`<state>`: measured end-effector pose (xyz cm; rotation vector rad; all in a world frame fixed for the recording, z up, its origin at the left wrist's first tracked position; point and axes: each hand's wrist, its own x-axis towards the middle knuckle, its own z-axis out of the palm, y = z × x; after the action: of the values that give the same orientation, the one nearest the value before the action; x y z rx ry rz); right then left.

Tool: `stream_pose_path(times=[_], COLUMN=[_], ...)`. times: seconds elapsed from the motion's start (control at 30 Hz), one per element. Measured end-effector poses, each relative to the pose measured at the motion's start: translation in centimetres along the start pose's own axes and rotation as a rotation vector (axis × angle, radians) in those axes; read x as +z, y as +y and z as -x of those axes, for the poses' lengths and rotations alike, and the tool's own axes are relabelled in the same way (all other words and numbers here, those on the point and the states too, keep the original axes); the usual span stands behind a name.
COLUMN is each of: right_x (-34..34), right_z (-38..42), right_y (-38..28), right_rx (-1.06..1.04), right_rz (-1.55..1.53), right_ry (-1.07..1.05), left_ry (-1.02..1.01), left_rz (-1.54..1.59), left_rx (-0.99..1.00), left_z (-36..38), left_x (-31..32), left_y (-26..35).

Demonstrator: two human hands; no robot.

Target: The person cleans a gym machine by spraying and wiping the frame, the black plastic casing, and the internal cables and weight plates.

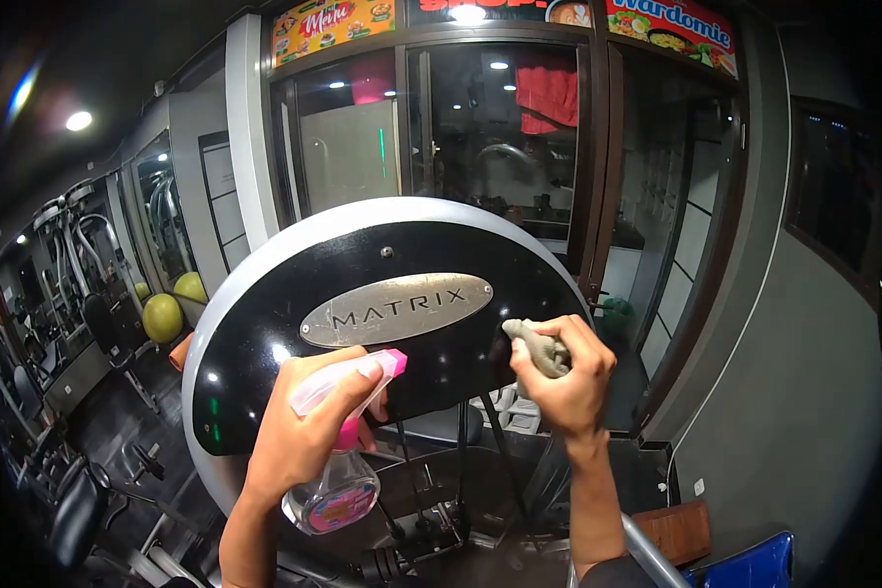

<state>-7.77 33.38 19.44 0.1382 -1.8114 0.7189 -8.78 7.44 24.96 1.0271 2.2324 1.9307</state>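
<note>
My left hand [309, 416] is wrapped round the neck of a spray bottle [333, 500] with a clear body and a pink and white trigger head. Its pink nozzle points up and to the right, toward the machine's black cover. In my right hand [568, 377] a bunched grey cloth [539, 348] is gripped, one end sticking out close to the cover. The rounded black cover [441, 367] with a pale grey rim stands upright before me. Fixed to it is an oval metal plate [397, 309] lettered MATRIX.
Glass doors [500, 137] in dark frames stand behind the machine, under food signs [333, 29]. Gym machines [88, 255] and yellow-green balls [164, 318] are at the left. A blue chair [750, 568] and a brown wooden piece [671, 534] sit low at the right.
</note>
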Motion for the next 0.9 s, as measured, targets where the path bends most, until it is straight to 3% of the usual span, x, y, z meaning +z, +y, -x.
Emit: stream_pose_path(times=[0.13,0.23,0.4,0.57,0.73,0.9], right_x=[1.8,2.3,0.5,-0.6,0.8,1.5], right_z=[1.0,2.3,2.6,2.1,3.0,5.0], right_y=[-2.8,-3.8,0.4,3.7,0.2,-1.0], right_rx=[-0.262,-0.346,-0.297,0.012,-0.106,-0.198], right_rz=[-0.033,-0.036,-0.034,-0.027,-0.002,-0.161], right_ry=[-0.014,-0.062,-0.005,0.112,0.108,0.000], left_ry=[0.041,0.037,0.075,0.100,0.134,0.001], left_rz=[-0.004,-0.008,-0.049,-0.066,-0.004,-0.070], left_rx=[0.039,0.053,0.057,0.087,0.041,-0.041], left_z=[0.0,0.1,0.3,0.0,-0.1,-0.8], left_x=[0.3,0.2,0.5,1.1,1.4,3.5], left_y=[-0.3,-0.5,-0.7,-0.7,-0.2,1.5])
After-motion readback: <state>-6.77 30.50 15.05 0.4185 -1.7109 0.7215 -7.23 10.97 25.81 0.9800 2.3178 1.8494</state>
